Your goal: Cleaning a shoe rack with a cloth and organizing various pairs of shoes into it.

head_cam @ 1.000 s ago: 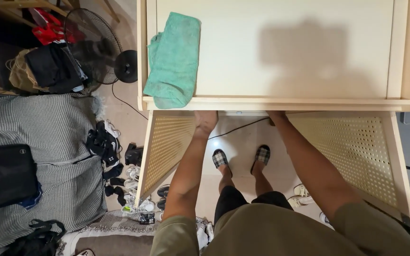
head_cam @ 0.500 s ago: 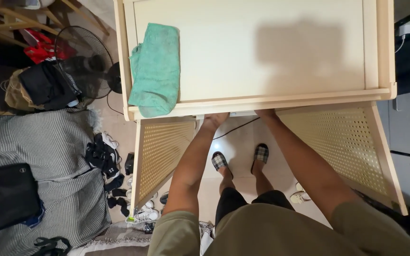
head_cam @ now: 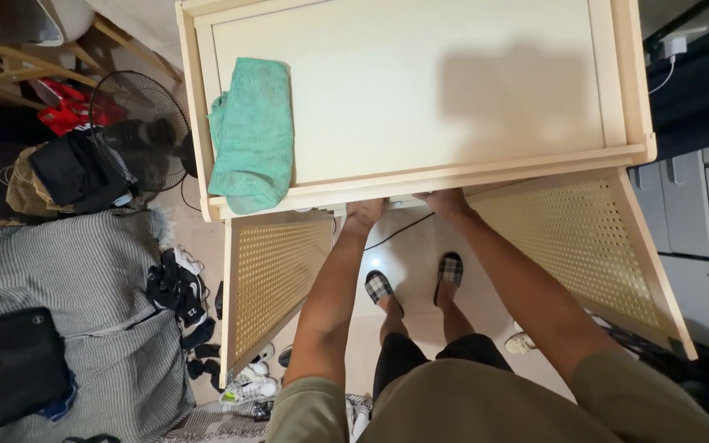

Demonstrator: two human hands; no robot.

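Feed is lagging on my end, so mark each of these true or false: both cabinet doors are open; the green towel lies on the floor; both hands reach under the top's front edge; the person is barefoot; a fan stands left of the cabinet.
1. Both perforated doors are swung open. True.
2. The green towel lies on the floor. False: it lies on the cabinet top, draped over its front edge.
3. The left hand and right hand reach under the top's front edge. True.
4. The person is barefoot. False: checked slippers are on.
5. A black fan stands left of the cabinet. True.
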